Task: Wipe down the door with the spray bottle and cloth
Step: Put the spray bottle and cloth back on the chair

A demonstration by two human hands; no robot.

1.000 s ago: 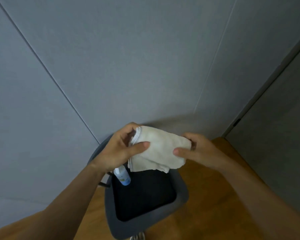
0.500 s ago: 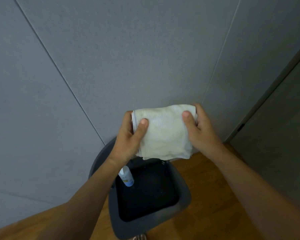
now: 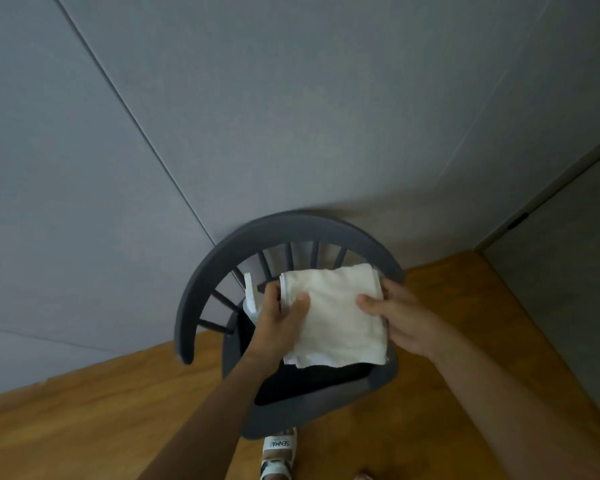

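Both hands pinch a folded cream cloth (image 3: 336, 317): left hand (image 3: 278, 323) grips its left edge, right hand (image 3: 400, 317) its right edge | cloth held flat above a dark grey chair (image 3: 222, 268) | spray bottle (image 3: 249, 301) partly hidden behind the left hand, over the seat | grey door (image 3: 291, 116) panels behind | wooden floor (image 3: 84, 420), a sandalled foot (image 3: 278, 453) below.

A dark chair (image 3: 222, 268) stands against the grey wall (image 3: 291, 116), blocking its low part; above lies open.
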